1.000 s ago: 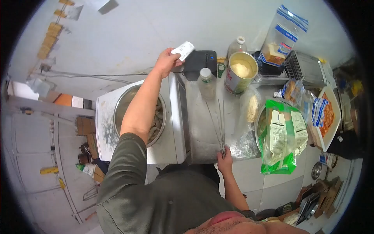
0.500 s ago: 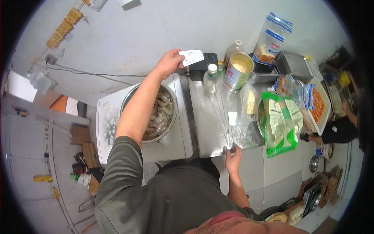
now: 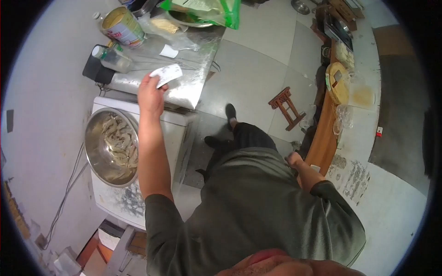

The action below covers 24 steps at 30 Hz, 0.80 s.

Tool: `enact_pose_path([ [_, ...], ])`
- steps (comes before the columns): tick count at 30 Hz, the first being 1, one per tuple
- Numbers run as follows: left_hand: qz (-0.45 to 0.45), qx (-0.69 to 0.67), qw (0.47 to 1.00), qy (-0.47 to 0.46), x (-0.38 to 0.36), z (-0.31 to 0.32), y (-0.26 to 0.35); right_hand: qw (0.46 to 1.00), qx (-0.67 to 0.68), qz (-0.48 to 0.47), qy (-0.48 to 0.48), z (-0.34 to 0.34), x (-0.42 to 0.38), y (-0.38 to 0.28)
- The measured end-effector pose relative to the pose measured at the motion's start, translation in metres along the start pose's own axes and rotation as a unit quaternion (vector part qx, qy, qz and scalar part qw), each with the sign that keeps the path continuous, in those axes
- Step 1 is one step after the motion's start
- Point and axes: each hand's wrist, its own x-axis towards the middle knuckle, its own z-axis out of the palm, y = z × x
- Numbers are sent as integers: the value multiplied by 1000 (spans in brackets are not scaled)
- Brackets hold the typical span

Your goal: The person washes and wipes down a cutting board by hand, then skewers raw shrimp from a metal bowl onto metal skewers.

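My left hand (image 3: 151, 94) pinches a printed paper slip (image 3: 166, 75) like a receipt, over the near part of the metal table (image 3: 184, 95). Beside my forearm, a steel bowl (image 3: 93, 156) of raw shrimp (image 3: 120, 142) stands on a white surface. Thin metal skewers (image 3: 184, 62) lie on the table behind the slip, near a small white piece (image 3: 169, 51). Down at my right side, my right hand (image 3: 293, 159) hangs close to the edge of a wooden board (image 3: 322, 149); its fingers are too small and blurred to read.
At the table's wall side are a black box-shaped device (image 3: 99, 69), a white-capped bottle (image 3: 115, 60) and a large tin (image 3: 122, 27). A green plastic bag (image 3: 225, 14) lies at the far end. A wooden folding stool (image 3: 286, 108) lies on the tiled floor (image 3: 258, 60).
My view has swung to the right. My left hand has carried the slip away from the black device. My right hand has left the table edge by the skewers and dropped to my side.
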Motion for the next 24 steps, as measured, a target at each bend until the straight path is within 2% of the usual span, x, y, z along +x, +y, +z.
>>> enact_pose_path([
  [1,12,-7,999,-40,3,5,-11,1000,9,8,1,13,-1,16],
  [2,22,-61,997,-32,8,14,-9,998,51,34,11,19,-4,24],
  [4,55,-190,980,-6,26,40,12,969,217,106,51,24,1,32],
  [5,54,-255,965,-16,42,45,30,930,331,140,79,26,10,31],
  [6,83,-321,940,-77,71,35,41,878,442,149,103,25,22,25],
  [7,121,-311,942,-39,77,52,56,821,538,140,128,17,36,15],
  [8,123,-301,945,4,87,72,69,784,593,112,144,1,47,2],
  [9,125,-291,947,51,93,94,75,785,593,57,169,-37,30,-19],
  [11,117,-265,955,61,100,147,70,805,559,-32,197,-83,27,-32],
  [13,110,-246,961,54,119,191,49,799,526,-84,279,-82,62,-10],
  [14,115,-235,963,60,122,219,40,758,595,-102,246,-84,72,4],
  [15,117,-223,965,70,124,247,30,764,597,-79,232,-100,61,27],
  [17,125,-197,972,24,142,282,5,773,603,-32,196,-137,13,61],
  [18,138,-158,975,75,131,314,-2,770,600,-2,216,-119,29,94],
  [19,133,-147,977,74,120,342,-7,752,625,41,207,-108,33,130],
  [21,147,-85,984,48,159,349,-29,715,658,114,206,-83,43,199],
  [22,152,-78,983,72,159,359,-31,714,649,136,226,-65,49,234],
  [23,153,-63,981,101,158,368,-36,735,613,148,250,-46,54,265],
  [24,163,-63,980,96,172,367,-42,732,607,169,258,-24,57,296],
])
